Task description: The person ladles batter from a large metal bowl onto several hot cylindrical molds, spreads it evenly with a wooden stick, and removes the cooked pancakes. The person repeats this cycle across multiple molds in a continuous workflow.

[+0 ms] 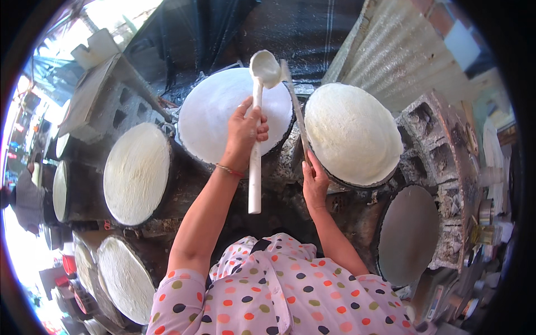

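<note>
My left hand (245,136) grips the pale handle of a ladle (266,69), its bowl smeared with white batter. The ladle hangs over a large round griddle covered by a smooth, wet-looking white batter layer (209,113). In my right hand (315,182) is a long, thin, flat stick (298,111). Its far end reaches up beside the ladle bowl, seemingly coated with batter; whether the two touch I cannot tell. Just right of the stick, a cream-coloured flatbread (354,134) with a drier, bumpy surface spreads across another round griddle.
A bare dark griddle (408,236) sits at lower right, beside sooty hollow blocks (444,161). On the left, flatbreads (136,173) cover several griddles, and a round flatbread (125,278) lies lower down. Corrugated sheeting (398,54) and black plastic sheeting (284,33) stand behind. Another person (29,197) is at far left.
</note>
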Available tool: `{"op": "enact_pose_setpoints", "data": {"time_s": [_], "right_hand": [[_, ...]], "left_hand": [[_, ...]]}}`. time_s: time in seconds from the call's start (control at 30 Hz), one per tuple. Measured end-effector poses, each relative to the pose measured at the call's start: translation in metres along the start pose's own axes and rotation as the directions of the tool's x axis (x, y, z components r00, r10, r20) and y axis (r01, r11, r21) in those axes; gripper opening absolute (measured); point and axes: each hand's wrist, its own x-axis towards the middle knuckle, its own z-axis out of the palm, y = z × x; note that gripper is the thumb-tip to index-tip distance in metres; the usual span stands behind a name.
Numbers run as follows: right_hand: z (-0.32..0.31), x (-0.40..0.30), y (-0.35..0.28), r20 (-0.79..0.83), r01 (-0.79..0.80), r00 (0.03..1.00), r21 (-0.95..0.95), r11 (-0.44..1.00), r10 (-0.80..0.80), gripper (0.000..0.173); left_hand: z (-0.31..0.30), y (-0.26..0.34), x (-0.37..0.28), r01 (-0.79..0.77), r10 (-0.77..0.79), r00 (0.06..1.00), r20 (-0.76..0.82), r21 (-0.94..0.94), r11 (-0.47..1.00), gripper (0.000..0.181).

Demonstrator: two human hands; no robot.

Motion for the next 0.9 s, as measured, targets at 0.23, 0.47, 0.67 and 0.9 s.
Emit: {"op": "enact_pose_setpoints", "data": {"time_s": [0.23,0.47,0.67,0.9], "right_hand": [[-0.012,0.012,-0.017,0.083,-0.036,0.992,-0.555,0.831,0.098,0.036],[0.024,-0.008,-0.001,0.006,-0.035,0.999,-0.317,0.948,0.039,0.036],[0.064,-0.012,-0.021,-0.014,-0.394,0.918,0.068,0.917,0.396,0.036],[0.092,-0.001,-0.079,0.095,-0.672,0.714,0.374,0.64,0.694,0.037]], "left_hand": [[-0.054,-0.055,0.064,-0.33,0.336,0.917,0.217,0.885,0.329,0.046],[-0.09,-0.032,0.084,-0.463,0.368,0.826,0.426,0.886,0.014,0.046],[-0.133,0.008,0.12,-0.417,0.464,0.785,0.411,0.904,-0.094,0.048],[-0.114,0.092,0.078,-0.405,0.598,0.793,0.113,0.831,0.381,0.047]]}}
